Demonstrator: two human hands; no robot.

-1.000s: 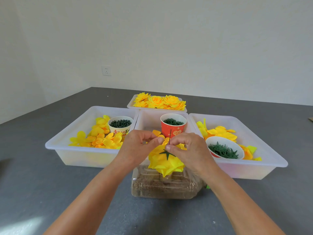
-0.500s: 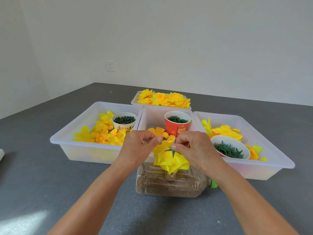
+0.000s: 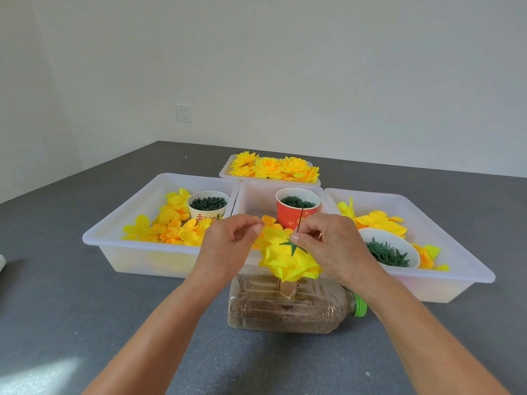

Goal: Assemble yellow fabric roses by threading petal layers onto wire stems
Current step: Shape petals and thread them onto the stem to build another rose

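A yellow fabric rose [image 3: 288, 260] with a green star-shaped calyx [image 3: 291, 246] on top sits upside down on a thin wire stem [image 3: 300, 220] above a clear plastic bottle [image 3: 285, 306] lying on its side. My right hand [image 3: 330, 246] pinches the wire just above the calyx. To the left of the rose, my left hand [image 3: 228, 246] has curled fingers, and its fingertips touch the petal edge. Loose yellow petals [image 3: 171, 226] lie in the left tray.
Three white trays [image 3: 137, 252] stand side by side, with a fourth tray of finished roses [image 3: 273, 168] behind. A white cup [image 3: 208, 205], a red cup [image 3: 298, 209] and a white bowl [image 3: 387, 249] hold green parts. The table is grey.
The head camera has tilted up a little, so the trays sit lower in view. My hands stay at the rose; the left fingers have eased slightly away from the wire.
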